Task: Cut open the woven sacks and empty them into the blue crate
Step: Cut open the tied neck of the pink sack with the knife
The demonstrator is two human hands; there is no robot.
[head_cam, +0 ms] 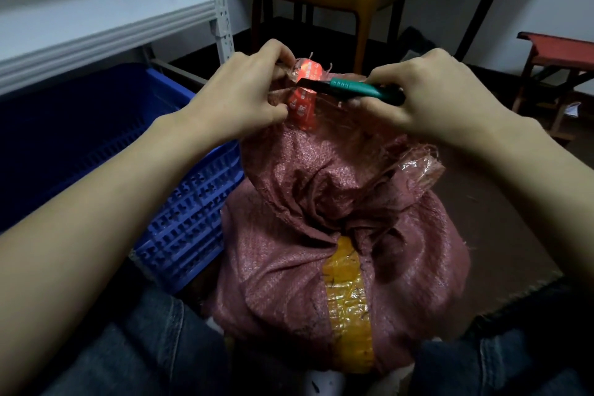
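A dusty pink woven sack [299,228] stands on the floor between my knees, with a strip of yellow tape [348,305] down its front. My left hand [244,93] pinches the sack's top edge at the upper left. My right hand [427,96] grips a green-handled utility knife [356,88], its blade end pointing left at the sack's torn top. Red packets [303,96] show through the opening between my hands. The blue crate [180,219] sits just left of the sack, touching it.
A white metal shelf [106,19] hangs over the crate at the upper left. A wooden chair [324,0] stands behind the sack. A red stool [559,61] is at the far right. Brown cardboard [501,235] covers the floor to the right.
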